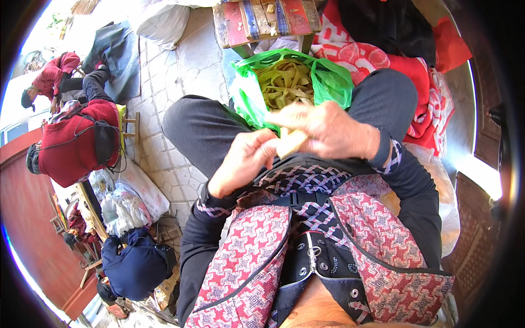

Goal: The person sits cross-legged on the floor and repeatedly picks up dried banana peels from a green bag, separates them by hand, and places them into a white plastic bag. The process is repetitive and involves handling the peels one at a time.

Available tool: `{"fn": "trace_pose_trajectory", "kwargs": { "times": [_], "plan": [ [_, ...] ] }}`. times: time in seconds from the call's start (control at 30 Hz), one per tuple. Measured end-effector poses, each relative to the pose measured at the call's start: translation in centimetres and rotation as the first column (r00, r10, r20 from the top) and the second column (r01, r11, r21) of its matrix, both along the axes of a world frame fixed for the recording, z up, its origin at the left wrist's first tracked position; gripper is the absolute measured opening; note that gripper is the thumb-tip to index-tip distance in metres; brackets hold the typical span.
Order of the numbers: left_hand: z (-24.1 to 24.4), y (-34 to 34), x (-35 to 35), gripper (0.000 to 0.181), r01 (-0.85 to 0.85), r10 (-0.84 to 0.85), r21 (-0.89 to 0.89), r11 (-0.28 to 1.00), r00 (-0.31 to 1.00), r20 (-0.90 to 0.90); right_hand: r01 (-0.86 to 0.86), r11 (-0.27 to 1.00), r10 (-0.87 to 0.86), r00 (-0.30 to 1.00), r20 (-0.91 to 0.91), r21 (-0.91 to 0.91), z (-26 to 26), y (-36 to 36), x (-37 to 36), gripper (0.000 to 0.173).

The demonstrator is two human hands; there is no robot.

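A pale yellow strip (290, 144), perhaps of husk or leaf, is stretched between my two hands above my lap. My left hand (249, 160) pinches its left end between thumb and bent fingers. Over the other end lies my right hand (338, 130), blurred by motion, with its fingers pointing left and the strip running in under them. Just beyond the hands, between my knees, a green plastic bag (333, 84) stands open. Inside it is a heap of yellowish-brown strips (285, 80), some curled. The blur hides the strip's exact shape.
Beyond the bag stands a low wooden stool (264, 22) with painted slats. A red and white patterned blanket (418, 102) lies right of it. On the left, several people sit, among them one in a red top (78, 141) and one in dark blue (137, 264). Plastic sacks (137, 192) lie between them.
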State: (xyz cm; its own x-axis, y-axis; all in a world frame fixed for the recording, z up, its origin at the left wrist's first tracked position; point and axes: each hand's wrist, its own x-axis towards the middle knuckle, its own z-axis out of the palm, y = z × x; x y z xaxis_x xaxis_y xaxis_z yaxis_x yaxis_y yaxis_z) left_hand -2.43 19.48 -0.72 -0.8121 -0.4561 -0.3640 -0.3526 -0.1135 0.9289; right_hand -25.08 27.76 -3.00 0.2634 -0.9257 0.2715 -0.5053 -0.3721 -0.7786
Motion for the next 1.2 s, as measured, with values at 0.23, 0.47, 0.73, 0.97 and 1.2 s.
{"fn": "trace_pose_trajectory", "kwargs": {
  "times": [0.23, 0.47, 0.73, 0.97, 1.2],
  "plan": [
    [2.0, 2.5, 1.3, 0.019, 0.208, -0.225, -0.332, 0.920, 0.974, -0.012, -0.158, 0.972, 0.105, 0.954, -0.280, -0.174, 2.4, 3.3, 2.8, 0.019],
    [3.8, 4.0, 2.0, 0.012, 0.217, -0.290, -0.444, 0.869, 0.951, -0.104, -0.206, 0.964, 0.136, 0.924, -0.358, -0.165, 3.4, 5.7, 2.4, 0.015],
    [1.1, 0.5, -0.6, 0.036, 0.064, 0.062, -0.923, 0.379, 0.994, 0.094, 0.384, 0.922, -0.365, 0.903, -0.228, 0.044, 1.1, 0.9, -1.8, 0.041],
    [0.8, 2.5, -1.1, 0.022, -0.115, 0.105, -0.096, 0.989, 0.990, -0.097, 0.153, 0.975, -0.203, 0.909, -0.363, -0.162, -1.3, 1.6, 1.0, 0.027],
    [2.5, 1.3, -0.4, 0.020, 0.209, -0.204, 0.062, 0.976, 0.976, -0.081, -0.018, 0.979, -0.036, 0.965, -0.260, -0.204, -2.5, 1.8, 1.5, 0.023]
  ]
}}
